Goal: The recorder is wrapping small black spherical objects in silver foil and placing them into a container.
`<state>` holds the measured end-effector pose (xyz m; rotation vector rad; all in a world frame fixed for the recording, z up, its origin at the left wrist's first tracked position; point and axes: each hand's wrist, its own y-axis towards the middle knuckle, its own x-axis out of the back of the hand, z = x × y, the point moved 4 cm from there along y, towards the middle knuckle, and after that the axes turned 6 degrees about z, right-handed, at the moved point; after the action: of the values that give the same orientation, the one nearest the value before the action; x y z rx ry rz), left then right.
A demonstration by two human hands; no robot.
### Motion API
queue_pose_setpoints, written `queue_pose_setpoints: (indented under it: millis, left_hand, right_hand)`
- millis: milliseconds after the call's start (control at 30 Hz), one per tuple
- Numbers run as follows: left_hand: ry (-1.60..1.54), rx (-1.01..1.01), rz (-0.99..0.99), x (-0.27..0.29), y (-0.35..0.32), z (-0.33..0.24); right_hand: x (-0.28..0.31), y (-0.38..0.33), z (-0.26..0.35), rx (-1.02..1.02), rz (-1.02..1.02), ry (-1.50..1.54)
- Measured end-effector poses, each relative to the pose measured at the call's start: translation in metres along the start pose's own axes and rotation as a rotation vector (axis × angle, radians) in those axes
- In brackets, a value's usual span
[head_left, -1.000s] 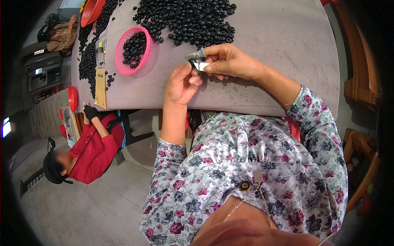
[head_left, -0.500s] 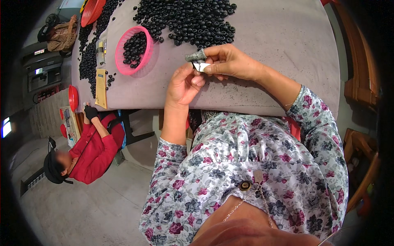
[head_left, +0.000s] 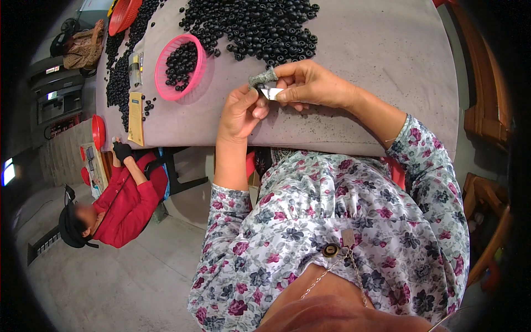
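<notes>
Over the near part of the table, my left hand point(head_left: 240, 110) and my right hand point(head_left: 315, 84) meet. Between my right thumb and fingers is a small flat blade point(head_left: 270, 94), bright white where it catches the light. A grey cloth wrap point(head_left: 262, 78) covers a fingertip, seemingly my right index finger. My left fingers are closed in a pinch against the blade. Something small and dark shows there, mostly hidden by the fingers; it looks like one of the black round pieces. Beyond my hands lies a heap of these black round pieces point(head_left: 271, 33), each with a hole.
A pink basket point(head_left: 160, 83) with black pieces stands to the left. Near it lie a clear packet point(head_left: 136, 69) and a yellow envelope point(head_left: 136, 119). More black pieces point(head_left: 118, 83) and a red basket point(head_left: 126, 16) are farther left. A person in red point(head_left: 130, 205) sits at the left.
My left hand has shifted slightly left and its fingers have turned around the small piece. The blade has tilted a little in my right hand. The baskets and heaps stay put.
</notes>
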<state>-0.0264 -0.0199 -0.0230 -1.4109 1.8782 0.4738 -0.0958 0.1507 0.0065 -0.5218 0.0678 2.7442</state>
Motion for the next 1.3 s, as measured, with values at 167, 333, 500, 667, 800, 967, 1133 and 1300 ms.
queue_pose_setpoints:
  millis: [167,333,500,667,800,967,1133,1300]
  left_hand:
    - [0.023,0.021,0.032,0.0,-0.002,-0.003]
    - [-0.113,0.003,-0.01,-0.006,0.001,0.001]
    - [-0.188,-0.001,-0.016,-0.009,0.002,0.006]
    - [-0.059,-0.008,-0.064,-0.015,0.003,0.006]
    - [-0.047,-0.005,-0.117,-0.014,0.0,0.008]
    - [-0.054,0.001,-0.181,-0.013,-0.002,0.006]
    - [-0.094,-0.037,-0.12,-0.007,0.001,0.007]
    - [-0.102,-0.029,-0.074,-0.008,0.001,0.008]
  right_hand:
    - [-0.004,0.0,0.001,-0.001,0.018,-0.006]
    - [0.0,0.001,-0.003,0.017,-0.019,-0.028]
    - [0.001,0.002,-0.003,0.023,-0.037,-0.023]
    - [0.002,0.002,-0.003,0.025,-0.045,-0.029]
    - [0.002,0.003,-0.004,0.06,-0.07,-0.034]
    - [0.004,0.005,-0.008,0.09,-0.08,-0.047]
    - [0.001,0.003,-0.005,0.071,-0.064,-0.044]
    - [-0.001,0.002,-0.001,0.05,-0.065,-0.043]
